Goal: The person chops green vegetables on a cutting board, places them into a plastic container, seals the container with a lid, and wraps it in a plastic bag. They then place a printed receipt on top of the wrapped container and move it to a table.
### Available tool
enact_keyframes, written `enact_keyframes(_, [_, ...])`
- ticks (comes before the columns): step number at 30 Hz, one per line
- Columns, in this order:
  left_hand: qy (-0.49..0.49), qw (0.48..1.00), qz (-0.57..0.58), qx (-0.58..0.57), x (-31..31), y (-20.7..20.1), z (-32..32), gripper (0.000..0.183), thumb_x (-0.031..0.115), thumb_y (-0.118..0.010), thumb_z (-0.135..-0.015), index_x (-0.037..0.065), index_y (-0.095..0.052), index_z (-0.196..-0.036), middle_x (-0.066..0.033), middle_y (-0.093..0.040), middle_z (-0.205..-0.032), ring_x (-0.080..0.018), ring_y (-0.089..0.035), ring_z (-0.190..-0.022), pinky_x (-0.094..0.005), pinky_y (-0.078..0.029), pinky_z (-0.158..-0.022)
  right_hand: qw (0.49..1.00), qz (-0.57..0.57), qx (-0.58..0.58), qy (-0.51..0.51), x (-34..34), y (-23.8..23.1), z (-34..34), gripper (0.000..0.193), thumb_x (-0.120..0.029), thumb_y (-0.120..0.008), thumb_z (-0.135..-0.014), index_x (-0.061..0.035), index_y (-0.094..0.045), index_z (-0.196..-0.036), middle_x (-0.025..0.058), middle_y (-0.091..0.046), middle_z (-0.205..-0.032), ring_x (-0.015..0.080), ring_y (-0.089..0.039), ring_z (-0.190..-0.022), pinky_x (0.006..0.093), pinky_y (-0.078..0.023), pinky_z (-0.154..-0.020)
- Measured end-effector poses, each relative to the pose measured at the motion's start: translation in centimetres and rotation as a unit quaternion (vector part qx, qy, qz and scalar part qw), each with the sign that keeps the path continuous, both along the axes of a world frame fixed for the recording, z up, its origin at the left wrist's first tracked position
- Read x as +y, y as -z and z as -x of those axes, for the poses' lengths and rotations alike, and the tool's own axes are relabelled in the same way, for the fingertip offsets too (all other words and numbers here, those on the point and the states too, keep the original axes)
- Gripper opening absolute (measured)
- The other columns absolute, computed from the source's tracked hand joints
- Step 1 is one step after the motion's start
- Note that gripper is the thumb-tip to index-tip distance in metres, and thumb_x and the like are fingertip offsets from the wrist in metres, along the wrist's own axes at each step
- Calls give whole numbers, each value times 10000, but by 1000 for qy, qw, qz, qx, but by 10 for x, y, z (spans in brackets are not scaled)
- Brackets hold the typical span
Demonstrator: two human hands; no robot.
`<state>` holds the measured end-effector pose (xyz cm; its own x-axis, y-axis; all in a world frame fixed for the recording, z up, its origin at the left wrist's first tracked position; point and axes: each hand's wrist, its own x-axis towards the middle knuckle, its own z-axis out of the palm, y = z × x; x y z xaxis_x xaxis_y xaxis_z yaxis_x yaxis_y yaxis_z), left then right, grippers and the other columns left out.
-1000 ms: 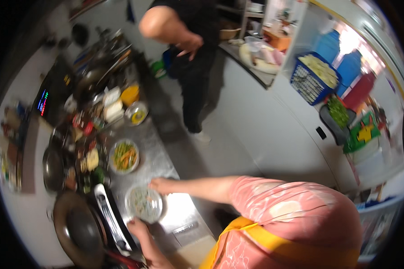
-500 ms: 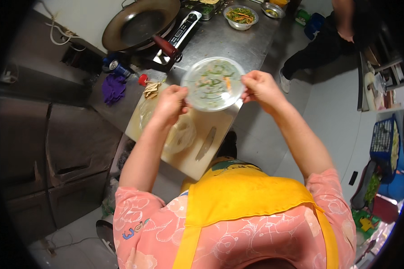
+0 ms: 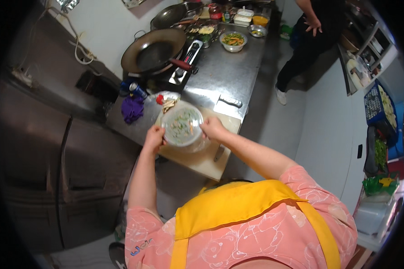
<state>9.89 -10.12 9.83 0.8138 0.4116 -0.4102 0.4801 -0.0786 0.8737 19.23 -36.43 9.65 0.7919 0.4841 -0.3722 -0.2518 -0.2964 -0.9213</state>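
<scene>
Between my two hands is a round clear plastic container (image 3: 182, 127) with shredded green and orange vegetables showing through. My left hand (image 3: 155, 138) pinches its left rim, and my right hand (image 3: 212, 128) grips the right rim. The container is over a pale cutting board (image 3: 202, 167), hiding part of it. On the board, by my right wrist, lies a knife (image 3: 219, 153), partly covered by my arm. Pale sticks of food (image 3: 169, 105) lie at the board's far left edge, beside a red cap (image 3: 160, 99).
A wok (image 3: 153, 51) with a red handle sits on a portable stove (image 3: 186, 62). Farther back is a bowl of mixed vegetables (image 3: 233, 40). A dark-handled knife (image 3: 230, 101) lies on the steel counter (image 3: 229, 71). Left is a purple cloth (image 3: 133, 110). Another person (image 3: 300, 49) stands right of the counter.
Both hands have brought the container left and nearer, down over the cutting board. My view has shifted, showing more of the counter's far end. The other person's hand has moved.
</scene>
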Motion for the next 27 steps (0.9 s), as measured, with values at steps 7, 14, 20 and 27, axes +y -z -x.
enact_keyframes(7, [77,996,22,51,11,46,-1,247,281,-543,-958,38,-572,-925,-48,-505,-591,-170,-497,-439,-328,-423,-402,982,139,-122,32,8,52,12,350,-272,-673,-834,63,-656,-734,220,-637,-656,310,-646,-684,445,-508,-625])
enact_keyframes(14, [183,799,-572,-35,-44,-43,2,492,434,-618,-904,9,-651,-1151,-223,-683,-1097,-382,-637,-1037,-452,-502,-894,876,27,-224,427,-221,-66,-31,131,-158,-653,-879,-62,-589,-816,27,-599,-700,131,-609,-636,332,-511,-568])
enact_keyframes(20, [220,793,-550,-145,-132,-91,-29,501,459,-618,-894,19,-655,-1131,-216,-683,-1094,-386,-643,-1016,-453,-513,-853,352,297,-571,679,-520,-256,19,244,-105,-654,-880,-29,-563,-1093,136,-573,-901,242,-569,-733,375,-479,-665])
enact_keyframes(27, [330,803,-419,-266,-258,-81,-73,452,437,-629,-901,1,-635,-1018,-184,-681,-950,-358,-649,-876,-464,-510,-778,137,366,-613,687,-628,-355,199,605,-83,-690,-846,23,-414,-1375,193,-505,-1294,286,-566,-1061,396,-463,-944])
